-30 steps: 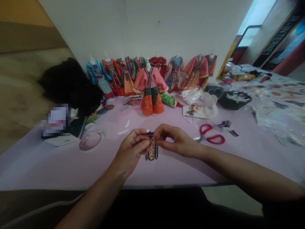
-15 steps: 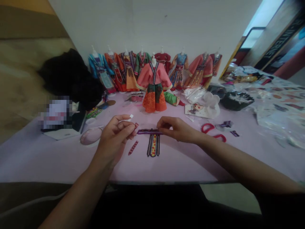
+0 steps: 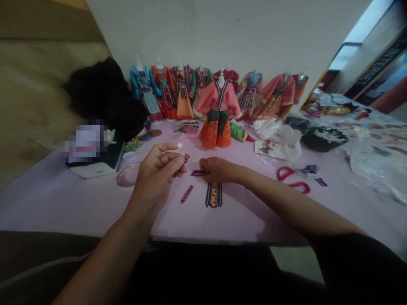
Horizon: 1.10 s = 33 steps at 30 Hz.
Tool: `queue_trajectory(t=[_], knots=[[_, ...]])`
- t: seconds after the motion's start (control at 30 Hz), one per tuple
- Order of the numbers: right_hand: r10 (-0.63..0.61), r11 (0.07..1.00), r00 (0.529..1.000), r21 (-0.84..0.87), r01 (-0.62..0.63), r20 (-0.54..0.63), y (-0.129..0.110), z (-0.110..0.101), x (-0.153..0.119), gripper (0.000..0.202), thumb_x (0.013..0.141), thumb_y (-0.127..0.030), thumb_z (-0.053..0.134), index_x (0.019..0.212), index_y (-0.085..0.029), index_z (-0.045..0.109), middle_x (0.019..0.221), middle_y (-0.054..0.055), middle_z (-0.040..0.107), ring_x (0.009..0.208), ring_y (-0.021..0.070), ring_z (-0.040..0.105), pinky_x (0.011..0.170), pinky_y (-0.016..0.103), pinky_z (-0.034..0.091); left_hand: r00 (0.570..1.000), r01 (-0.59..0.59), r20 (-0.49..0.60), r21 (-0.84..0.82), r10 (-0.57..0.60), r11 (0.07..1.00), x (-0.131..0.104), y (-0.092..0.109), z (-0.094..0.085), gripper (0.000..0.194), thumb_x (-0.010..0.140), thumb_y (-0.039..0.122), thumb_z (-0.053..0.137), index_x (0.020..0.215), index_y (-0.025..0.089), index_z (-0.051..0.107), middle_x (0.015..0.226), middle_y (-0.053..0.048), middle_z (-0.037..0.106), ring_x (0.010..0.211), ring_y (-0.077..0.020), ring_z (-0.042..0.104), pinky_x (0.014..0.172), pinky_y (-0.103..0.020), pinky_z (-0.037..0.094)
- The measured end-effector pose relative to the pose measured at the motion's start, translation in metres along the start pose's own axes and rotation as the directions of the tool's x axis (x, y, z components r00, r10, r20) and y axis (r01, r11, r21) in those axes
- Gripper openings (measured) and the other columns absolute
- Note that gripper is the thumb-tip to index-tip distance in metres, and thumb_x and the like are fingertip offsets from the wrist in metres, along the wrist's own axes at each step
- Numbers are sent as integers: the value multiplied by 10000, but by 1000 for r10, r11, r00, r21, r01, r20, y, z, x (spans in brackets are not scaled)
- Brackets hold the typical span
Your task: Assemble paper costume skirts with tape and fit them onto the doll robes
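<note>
Between thumb and fingers, my left hand (image 3: pixel 159 169) pinches a small red patterned ribbon strip (image 3: pixel 186 158). A tiny white square (image 3: pixel 179 145) sits at its raised index fingertip. My right hand (image 3: pixel 219 169) is over the purple ribbon band (image 3: pixel 197 173), covering most of it. Its fingers are curled together, and what lies between them is hidden. Below that hand, a trimmed panel (image 3: pixel 214 195) with a yellow-and-red middle and black patterned edges lies on the table. A second red ribbon strip (image 3: pixel 187 194), pointed at one end, lies to the panel's left.
A doll form in a pink top and orange skirt (image 3: pixel 219 112) stands ahead, before a row of dressed doll forms (image 3: pixel 182 93). Red-handled scissors (image 3: pixel 300 186) and purple scraps (image 3: pixel 321 182) lie rightward. An oval pink object (image 3: pixel 127 176) and a box (image 3: pixel 95 169) are leftward.
My right hand has moved left along the purple band, from its right part toward its left end. My left hand keeps its pinch on the red strip. The view has shifted slightly.
</note>
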State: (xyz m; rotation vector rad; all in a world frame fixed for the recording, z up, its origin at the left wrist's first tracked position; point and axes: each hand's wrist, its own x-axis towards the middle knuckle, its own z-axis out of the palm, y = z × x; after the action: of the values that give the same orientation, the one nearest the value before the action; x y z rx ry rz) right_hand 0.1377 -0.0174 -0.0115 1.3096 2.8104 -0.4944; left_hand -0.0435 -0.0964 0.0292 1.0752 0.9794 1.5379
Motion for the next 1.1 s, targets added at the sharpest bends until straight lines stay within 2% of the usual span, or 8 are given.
queue_trajectory(t=[0.2, 0.37, 0.5, 0.63, 0.7, 0.8, 0.93, 1.1], knots=[[-25, 998, 997, -52, 21, -74, -2, 5, 3, 252, 892, -296, 593, 1080, -130, 610, 1084, 158, 701, 893, 238, 628, 688, 296, 371, 1000, -1, 4, 2, 1, 1000, 1, 2, 1, 317, 692, 158, 766, 964, 184, 604, 610, 51, 625, 554, -97, 585, 542, -219, 411], [-48, 998, 999, -29, 48, -22, -16, 4, 17, 263, 854, -216, 625, 1097, -116, 636, 1090, 171, 712, 918, 246, 635, 696, 297, 376, 1000, -11, -12, 7, 11, 1000, 1, 4, 1, 328, 677, 158, 767, 959, 183, 604, 600, 50, 628, 549, -101, 579, 532, -220, 393], [-32, 999, 999, 7, 33, -18, -11, 4, 19, 147, 856, -147, 578, 984, -127, 648, 990, 138, 720, 853, 209, 621, 684, 284, 380, 1000, -17, -15, -7, 17, 1000, 3, 5, -1, 318, 676, 154, 769, 952, 187, 616, 602, 50, 635, 548, -102, 578, 528, -214, 392], [-18, 966, 993, 256, 47, -114, 11, -3, 3, 76, 807, -144, 589, 880, -157, 604, 832, 35, 660, 717, 136, 558, 651, 251, 403, 1000, 18, -22, -29, -18, 999, 5, 2, -4, 303, 685, 175, 779, 947, 181, 626, 658, 22, 662, 573, -100, 589, 542, -216, 411], [-2, 834, 978, 539, 116, -206, 22, -9, -9, 88, 774, -140, 598, 852, -170, 573, 773, -5, 606, 683, 121, 536, 645, 249, 421, 998, 61, -20, -66, -63, 996, 7, -3, -6, 304, 685, 191, 793, 943, 171, 633, 708, 1, 680, 602, -100, 603, 565, -217, 435], [-1, 502, 948, 819, 277, -319, 28, -19, -28, 111, 776, -186, 654, 856, -185, 576, 774, -24, 599, 712, 117, 574, 680, 250, 470, 989, 143, -9, -145, -146, 979, 8, -14, -5, 293, 665, 198, 811, 908, 164, 650, 745, -12, 690, 645, -103, 618, 608, -219, 470], [66, 184, 928, 919, 350, -367, 17, -27, -46, 141, 780, -215, 730, 850, -195, 609, 819, -19, 650, 738, 104, 624, 699, 227, 525, 969, 245, 18, -205, -247, 947, 7, -28, -3, 289, 653, 201, 826, 884, 154, 659, 788, -40, 728, 646, -100, 622, 625, -212, 481], [56, -55, 948, 947, 316, -314, 0, -27, -51, 132, 788, -197, 727, 851, -196, 611, 808, -23, 674, 685, 96, 662, 695, 232, 593, 944, 330, 65, -253, -325, 909, 5, -36, 0, 299, 685, 196, 817, 927, 137, 651, 868, -70, 765, 690, -112, 662, 648, -200, 502]])
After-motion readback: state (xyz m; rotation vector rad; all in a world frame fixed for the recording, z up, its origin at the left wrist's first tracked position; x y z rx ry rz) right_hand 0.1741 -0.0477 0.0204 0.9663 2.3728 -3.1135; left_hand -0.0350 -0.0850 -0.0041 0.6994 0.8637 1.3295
